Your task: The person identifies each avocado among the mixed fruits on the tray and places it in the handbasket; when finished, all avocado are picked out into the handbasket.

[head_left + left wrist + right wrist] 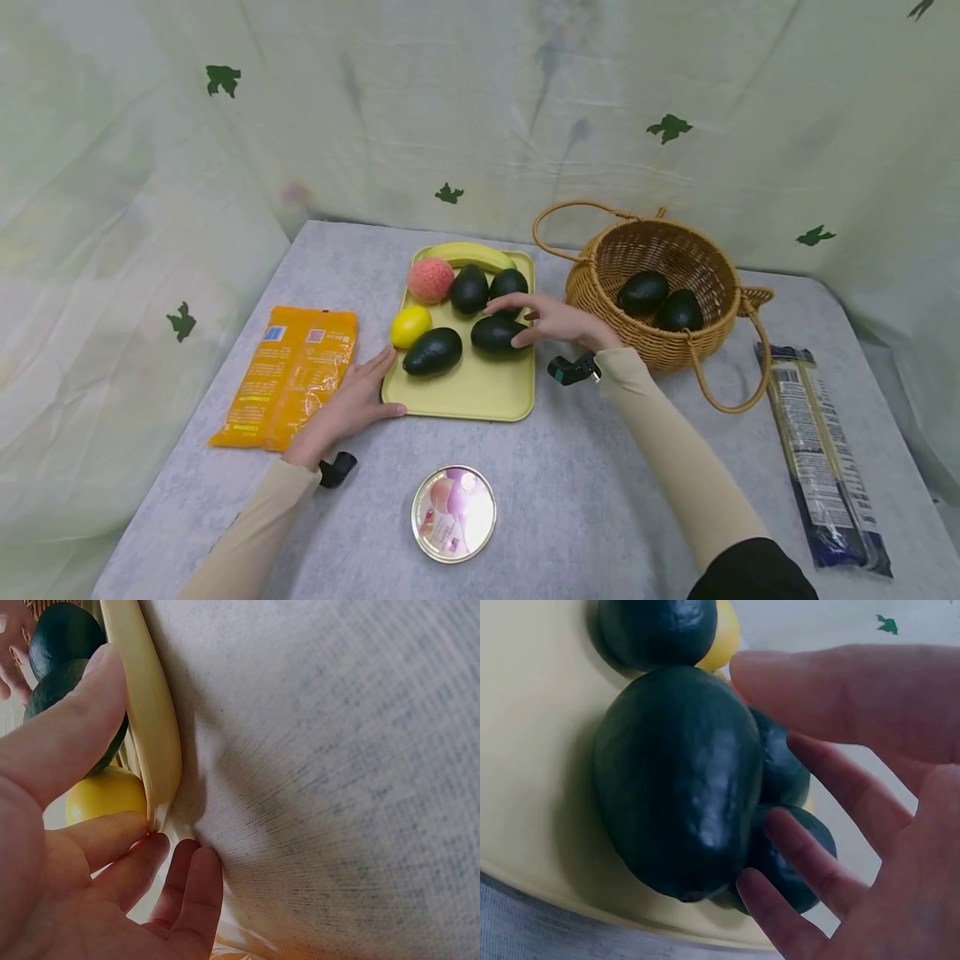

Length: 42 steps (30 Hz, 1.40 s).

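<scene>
A yellow tray (472,396) carries several dark green avocados, a lemon (410,326), a pink round fruit (431,280) and a banana (480,255). My left hand (348,408) rests at the tray's left front corner, its fingers along the side and the thumb by the front edge. Over the tray's right side, my right hand (558,321) reaches in with thumb and fingers spread about an avocado (491,336). In the right wrist view that avocado (679,780) lies on the tray, not gripped; whether a fingertip touches it, I cannot tell.
Right of the tray stands a wicker basket (652,348) with two avocados (642,293) inside and its handles folded outward. An orange packet (288,375) lies at left, a round tin (453,514) in front, and a long dark packet (825,462) at far right.
</scene>
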{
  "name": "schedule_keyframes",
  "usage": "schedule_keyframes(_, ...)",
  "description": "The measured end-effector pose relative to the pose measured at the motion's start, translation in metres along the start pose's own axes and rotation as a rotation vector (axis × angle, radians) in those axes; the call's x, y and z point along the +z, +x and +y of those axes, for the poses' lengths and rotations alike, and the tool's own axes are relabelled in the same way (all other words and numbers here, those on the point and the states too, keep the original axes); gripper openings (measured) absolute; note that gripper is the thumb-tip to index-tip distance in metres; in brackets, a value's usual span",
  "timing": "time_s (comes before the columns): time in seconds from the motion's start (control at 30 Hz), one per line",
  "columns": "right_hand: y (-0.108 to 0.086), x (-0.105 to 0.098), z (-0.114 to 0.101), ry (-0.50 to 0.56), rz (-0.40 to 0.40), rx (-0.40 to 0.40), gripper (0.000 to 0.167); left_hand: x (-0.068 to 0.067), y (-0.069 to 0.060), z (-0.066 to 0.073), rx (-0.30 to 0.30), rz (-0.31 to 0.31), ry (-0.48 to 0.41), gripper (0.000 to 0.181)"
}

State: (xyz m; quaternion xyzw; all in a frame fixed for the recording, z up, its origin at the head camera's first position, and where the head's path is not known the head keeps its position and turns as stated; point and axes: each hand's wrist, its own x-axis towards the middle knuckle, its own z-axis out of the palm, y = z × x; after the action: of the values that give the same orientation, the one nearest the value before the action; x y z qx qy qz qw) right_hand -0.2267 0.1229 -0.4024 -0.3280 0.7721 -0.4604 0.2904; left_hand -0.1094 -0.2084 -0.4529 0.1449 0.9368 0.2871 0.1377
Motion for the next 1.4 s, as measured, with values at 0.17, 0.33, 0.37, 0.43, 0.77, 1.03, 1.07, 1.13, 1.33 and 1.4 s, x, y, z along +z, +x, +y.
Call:
schedule_keyframes(0.17, 0.005, 0.005, 0.003, 0.009, -0.006, 0.027, 0.055, 0.001, -0.001, 0.000, -0.010, -0.001, -0.013, 0.090)
schedule_keyframes(0.33, 0.009, 0.012, 0.004, -0.054, -0.002, 0.004, 0.053, 0.001, -0.001, 0.000, -0.017, -0.004, -0.026, 0.091)
schedule_keyframes(0.37, 0.009, 0.014, 0.004, -0.071, 0.001, 0.005, 0.053, 0.001, -0.001, -0.001, -0.017, -0.003, -0.026, 0.091)
schedule_keyframes(0.43, 0.010, 0.016, 0.004, -0.105, 0.005, 0.004, 0.053, 0.001, 0.000, -0.001, -0.013, 0.000, -0.025, 0.090)
schedule_keyframes(0.77, 0.012, 0.028, 0.001, -0.190, 0.032, 0.056, 0.055, 0.001, -0.001, -0.001, -0.014, 0.005, -0.019, 0.090)
schedule_keyframes(1.03, 0.003, 0.025, 0.001, -0.084, 0.042, 0.057, 0.050, 0.001, -0.001, -0.001, -0.009, 0.007, -0.013, 0.090)
schedule_keyframes(1.07, 0.000, 0.023, 0.001, -0.074, 0.043, 0.058, 0.050, 0.001, -0.001, 0.000, -0.008, 0.006, -0.013, 0.090)
schedule_keyframes(1.13, -0.004, 0.018, -0.002, -0.056, 0.048, 0.056, 0.051, 0.000, -0.001, 0.000, -0.009, 0.004, -0.012, 0.089)
schedule_keyframes(1.33, -0.021, 0.000, -0.017, 0.007, 0.051, 0.066, 0.051, 0.000, -0.001, 0.000, -0.007, 0.006, -0.015, 0.089)
schedule_keyframes(1.4, -0.027, -0.006, -0.024, 0.027, 0.047, 0.056, 0.051, 0.000, -0.001, 0.001, -0.006, 0.006, -0.015, 0.090)
